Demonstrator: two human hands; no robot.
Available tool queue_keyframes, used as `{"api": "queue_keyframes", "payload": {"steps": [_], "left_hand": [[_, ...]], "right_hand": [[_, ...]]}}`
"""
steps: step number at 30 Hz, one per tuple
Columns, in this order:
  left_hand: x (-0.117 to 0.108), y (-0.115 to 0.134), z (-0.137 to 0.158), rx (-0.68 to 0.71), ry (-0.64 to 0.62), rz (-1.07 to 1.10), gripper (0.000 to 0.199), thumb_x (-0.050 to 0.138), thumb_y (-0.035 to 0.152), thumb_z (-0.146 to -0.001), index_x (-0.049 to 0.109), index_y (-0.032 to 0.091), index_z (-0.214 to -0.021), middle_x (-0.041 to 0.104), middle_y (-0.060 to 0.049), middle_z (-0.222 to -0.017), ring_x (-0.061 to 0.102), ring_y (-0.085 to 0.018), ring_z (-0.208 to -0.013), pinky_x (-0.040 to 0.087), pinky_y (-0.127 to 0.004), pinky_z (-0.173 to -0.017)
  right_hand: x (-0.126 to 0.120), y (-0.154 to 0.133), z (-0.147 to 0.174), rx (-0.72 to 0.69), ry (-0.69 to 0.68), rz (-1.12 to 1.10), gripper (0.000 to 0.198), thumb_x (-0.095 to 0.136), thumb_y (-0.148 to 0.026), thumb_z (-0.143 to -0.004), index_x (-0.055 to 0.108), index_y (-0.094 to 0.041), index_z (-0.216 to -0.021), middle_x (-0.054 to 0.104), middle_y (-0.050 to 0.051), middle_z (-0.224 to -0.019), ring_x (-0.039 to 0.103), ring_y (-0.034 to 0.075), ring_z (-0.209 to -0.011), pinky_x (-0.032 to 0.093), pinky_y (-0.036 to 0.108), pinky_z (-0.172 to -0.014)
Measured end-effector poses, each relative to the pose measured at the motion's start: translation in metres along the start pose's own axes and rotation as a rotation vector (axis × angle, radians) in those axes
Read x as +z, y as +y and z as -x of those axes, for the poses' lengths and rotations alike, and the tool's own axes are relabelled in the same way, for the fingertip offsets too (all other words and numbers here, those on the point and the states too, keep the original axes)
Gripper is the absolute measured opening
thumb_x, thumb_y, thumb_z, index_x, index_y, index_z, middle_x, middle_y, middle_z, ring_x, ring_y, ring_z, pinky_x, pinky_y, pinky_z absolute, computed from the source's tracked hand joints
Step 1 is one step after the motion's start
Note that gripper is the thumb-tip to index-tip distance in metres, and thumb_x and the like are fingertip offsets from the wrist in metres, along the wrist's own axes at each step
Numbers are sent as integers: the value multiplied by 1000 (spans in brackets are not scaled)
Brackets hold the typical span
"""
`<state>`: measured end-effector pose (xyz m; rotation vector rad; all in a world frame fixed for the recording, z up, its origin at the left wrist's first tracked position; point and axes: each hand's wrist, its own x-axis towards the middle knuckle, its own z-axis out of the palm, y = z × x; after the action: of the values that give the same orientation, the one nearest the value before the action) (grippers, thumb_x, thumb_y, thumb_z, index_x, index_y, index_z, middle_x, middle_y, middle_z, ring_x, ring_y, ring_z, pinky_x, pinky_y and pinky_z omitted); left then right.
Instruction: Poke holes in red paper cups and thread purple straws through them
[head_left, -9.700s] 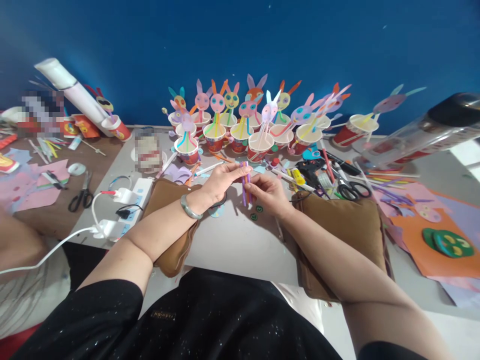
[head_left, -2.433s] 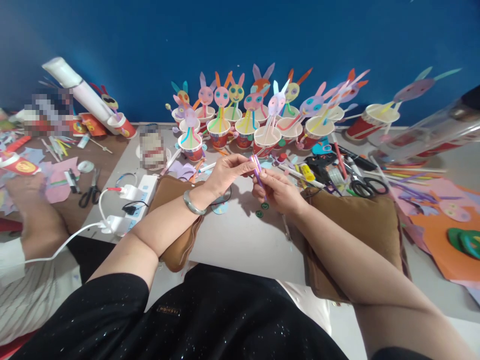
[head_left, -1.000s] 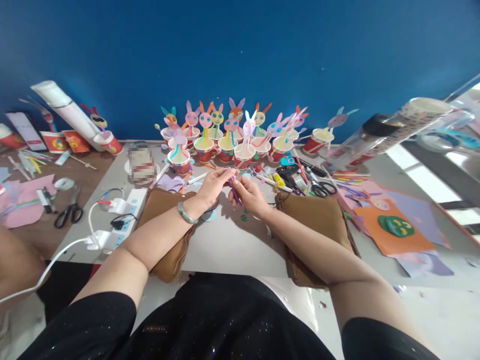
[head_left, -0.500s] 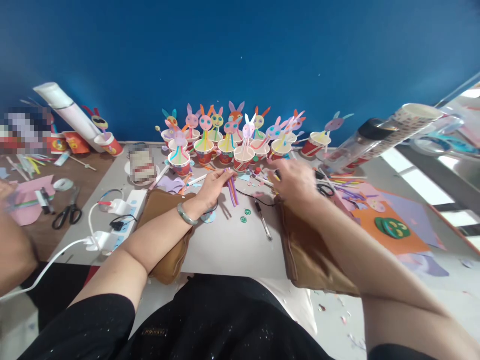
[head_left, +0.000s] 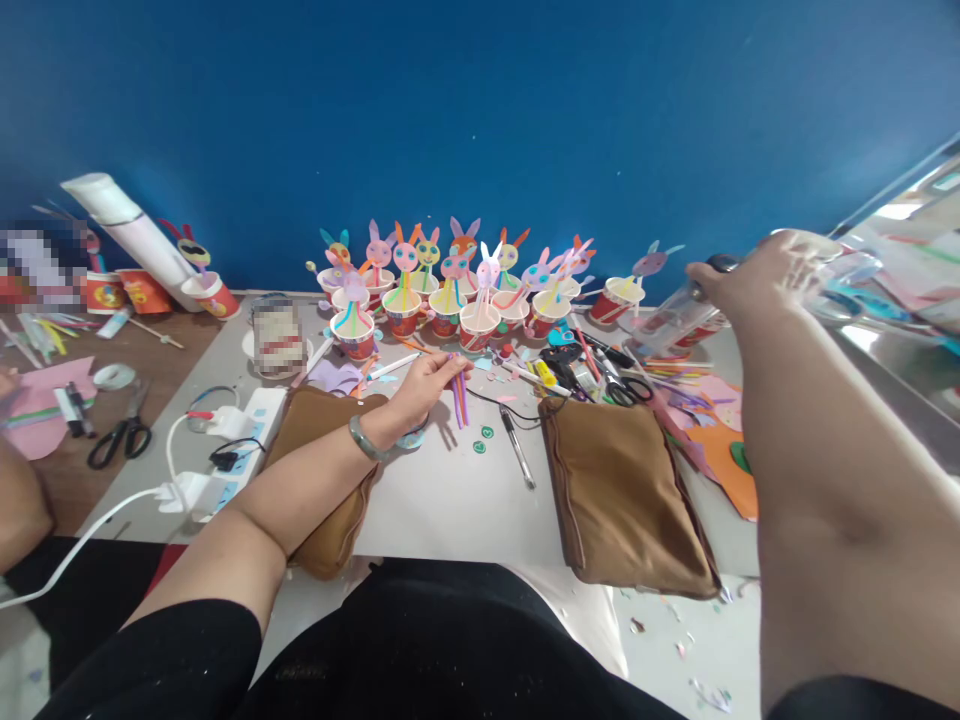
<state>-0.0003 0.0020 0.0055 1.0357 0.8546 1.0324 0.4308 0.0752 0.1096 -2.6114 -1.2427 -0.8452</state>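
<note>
While the left hand [head_left: 425, 388] is pinching purple and orange straws [head_left: 460, 406] above the table [head_left: 442, 510], the right hand [head_left: 769, 275] is hovering at the clear bottle [head_left: 670, 318], its grip too blurred to tell. Rabbit figures [head_left: 406, 258] are already standing in paper cups [head_left: 402, 321]; these straws are not yet standing in any.

A pen [head_left: 519, 449] lies on the table [head_left: 450, 515]. Left of the pen, the left-hand grip [head_left: 424, 390] pinches purple and orange straws [head_left: 460, 405]. Far right of it, the right-hand grip [head_left: 780, 268] overlaps a clear container [head_left: 670, 318]; contact indeterminate. Paper cups [head_left: 480, 333] stand behind the pen.
</note>
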Motion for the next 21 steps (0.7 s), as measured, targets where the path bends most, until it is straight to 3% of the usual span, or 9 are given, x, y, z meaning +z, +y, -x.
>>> {"api": "queue_keyframes", "payload": {"steps": [4,7,12,17,21], "left_hand": [[0,-1,-1,-8,-7,8,49,90,58,-66,76,14,-82,74,-3,-78,66,-12,-76,49,-25,-73],[1,-2,-2,-15,-10,11,49,89,59,-66,76,14,-81,72,-3,-76,64,-12,-74,48,-25,-71],[1,-5,-1,-16,-23,-2,50,88,59,-66,77,13,-81,73,-3,-76,63,-12,-72,48,-25,-71],[0,-8,0,-16,-18,-24,47,87,57,-67,77,14,-82,74,-3,-78,65,-12,-75,49,-26,-74],[0,-8,0,-20,-7,-69,42,85,55,-72,76,15,-83,73,-3,-76,65,-12,-75,49,-26,-74]], "right_hand": [[2,-8,-10,202,-223,-124,109,55,-80,-92,38,10,-152,58,39,-127,55,30,-117,27,49,-87],[0,-10,-14,229,-227,-197,106,62,-76,-90,41,9,-150,59,39,-126,56,30,-116,29,49,-85],[-1,-8,-13,304,-225,-212,94,74,-68,-85,51,-1,-146,62,31,-126,57,28,-110,33,47,-85],[8,5,-14,241,-215,-346,89,68,-60,-92,44,7,-147,58,35,-129,54,26,-107,32,47,-80],[14,8,-21,289,-210,-441,80,60,-56,-98,43,6,-144,56,33,-130,55,25,-110,30,48,-79]]}}
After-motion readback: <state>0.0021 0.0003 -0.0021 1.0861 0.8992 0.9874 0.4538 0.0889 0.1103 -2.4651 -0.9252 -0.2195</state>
